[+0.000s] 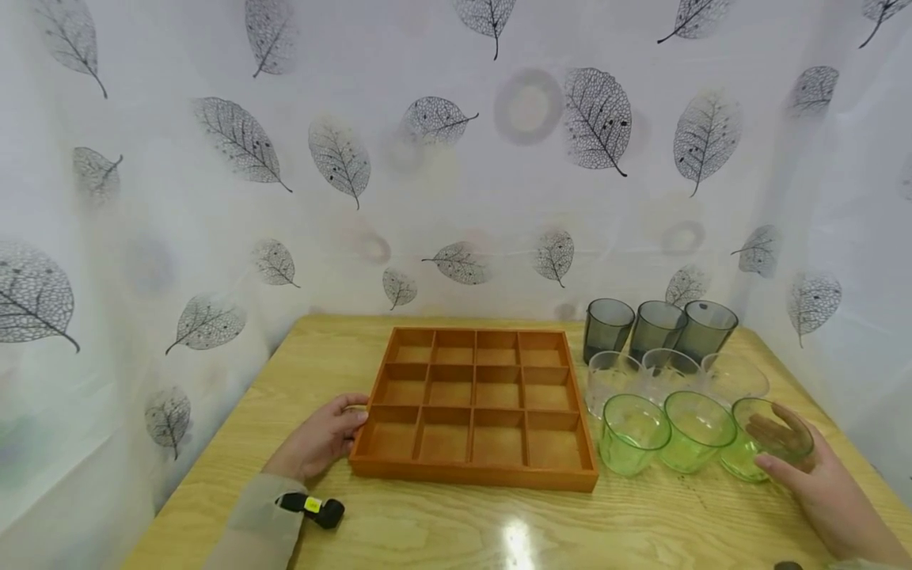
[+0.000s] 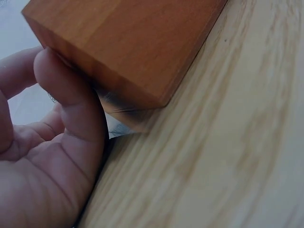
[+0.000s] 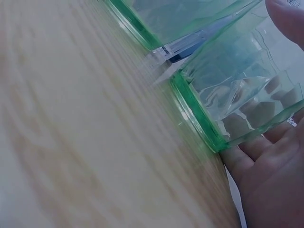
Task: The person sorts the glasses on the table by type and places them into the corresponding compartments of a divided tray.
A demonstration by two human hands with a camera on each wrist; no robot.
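Note:
At the left side of a brown wooden compartment box [image 1: 473, 473], my left hand [image 1: 324, 434] rests its fingertips against the outer wall. In the left wrist view, the thumb [image 2: 64, 78] bends up to the box's corner [image 2: 123, 52], with the other fingers partly behind it. My right hand [image 1: 830, 483] holds the rightmost green glass [image 1: 744, 451], thumb on the near side and fingers round the far side. Through its clear wall, the right wrist view shows those fingers behind the green glass [image 3: 204, 109], its thick base close over the table. Two more green glasses [image 1: 634, 435] stand to its left.
Behind the green glasses are three clear glasses [image 1: 613, 380], then three dark grey glasses [image 1: 608, 324] at the back. All stand upright on the wooden table [image 1: 442, 522], right of the box. A leaf-patterned white curtain [image 1: 442, 190] hangs behind the table and along its sides.

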